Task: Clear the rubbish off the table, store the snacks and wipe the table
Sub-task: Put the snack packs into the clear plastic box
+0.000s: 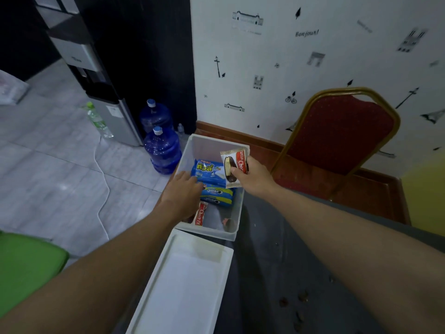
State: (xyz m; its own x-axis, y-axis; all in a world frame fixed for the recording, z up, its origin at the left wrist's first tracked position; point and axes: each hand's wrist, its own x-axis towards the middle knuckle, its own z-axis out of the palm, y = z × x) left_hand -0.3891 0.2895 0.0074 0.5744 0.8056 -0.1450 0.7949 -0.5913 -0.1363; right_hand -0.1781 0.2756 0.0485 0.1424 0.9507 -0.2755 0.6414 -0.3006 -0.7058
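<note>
Head view: the storing step is well under way. A white bin point(209, 234) sits at the desk's point(277, 249) far left edge, at 12 o'clock from the person. It already holds a blue wafer pack point(209, 171), an Oreo pack point(216, 196) and a red Choco Pie point(201, 213) lying near its front wall. The bin's lid point(187, 280) lies off, at 6 o'clock from the bin, so closing it is not yet done. Brown crumbs point(303, 296) are scattered over the dark desk at 4 o'clock, so I judge that the clearing and wiping remain. No cloth is in sight.

The left hand point(183, 191) reaches into the bin from 7 o'clock, palm down, its fingers stretched fairly straight and resting on the blue packs. Its grip is apart, and it seems to steady or shift the packs rather than hold them.

The right hand point(252, 177) comes in from 4 o'clock and hovers at the bin's right rim. Its grip is clamped on a Choco Pie packet point(232, 165), thumb on the front face. The packet is upright over the bin's right side, just above the wafer pack, and I judge it about to go in.
</note>
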